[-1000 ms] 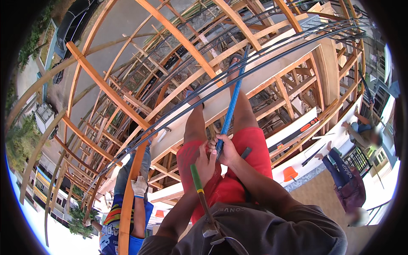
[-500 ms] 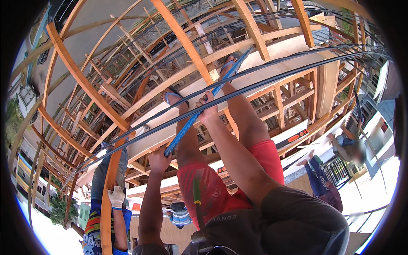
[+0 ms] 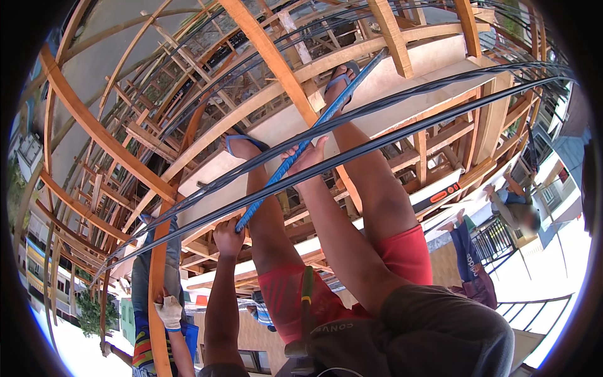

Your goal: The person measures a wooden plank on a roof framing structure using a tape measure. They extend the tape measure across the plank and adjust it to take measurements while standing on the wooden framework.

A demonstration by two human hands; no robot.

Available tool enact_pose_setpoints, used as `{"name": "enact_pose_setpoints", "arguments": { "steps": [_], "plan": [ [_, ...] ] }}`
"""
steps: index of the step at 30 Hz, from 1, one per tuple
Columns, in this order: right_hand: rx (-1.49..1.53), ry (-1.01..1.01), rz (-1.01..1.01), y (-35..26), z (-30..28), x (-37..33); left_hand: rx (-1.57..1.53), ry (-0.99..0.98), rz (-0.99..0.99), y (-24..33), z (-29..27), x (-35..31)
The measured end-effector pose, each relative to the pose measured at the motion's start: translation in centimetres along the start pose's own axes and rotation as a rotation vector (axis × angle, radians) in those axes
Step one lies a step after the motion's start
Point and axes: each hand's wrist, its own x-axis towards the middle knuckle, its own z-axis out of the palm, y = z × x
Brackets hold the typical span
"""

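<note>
A long blue pole point(image 3: 273, 183) with a spiral-patterned surface runs slantwise from lower left to upper right. My left hand point(image 3: 228, 237) is closed round its lower end. My right hand point(image 3: 309, 162) is at its middle, with the thumb raised off the pole and the fingers partly hidden behind it. The pole's far end comes close to a wooden beam point(image 3: 391, 41) beside my sandalled foot point(image 3: 340, 85). Thick black cables point(image 3: 377, 155) cross in front of the pole and my legs. A tool with a green and yellow handle point(image 3: 307, 286) hangs at my waist.
Timber framing point(image 3: 94, 132) surrounds my legs, and my feet are by a pale board point(image 3: 433, 69). At left a co-worker's gloved hand point(image 3: 169, 312) is at an upright post point(image 3: 157, 276). A spirit level point(image 3: 443, 193) lies at right, near other people point(image 3: 465, 251).
My right hand's grip has loosened, its thumb now lifted away from the pole. The pole and my left hand have shifted slightly left in view.
</note>
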Motion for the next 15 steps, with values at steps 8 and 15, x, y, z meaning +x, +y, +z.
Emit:
{"name": "enact_pose_setpoints", "arguments": {
  "steps": [8,15],
  "plan": [
    [-0.166,0.011,-0.020,2.8,1.0,1.7,-0.102,-0.033,-0.098,-1.0,1.0,-1.4],
    [-0.104,0.093,0.056,6.1,1.9,-1.8,-0.132,-0.073,-0.074,-5.3,-1.6,-4.7]
  ]
}}
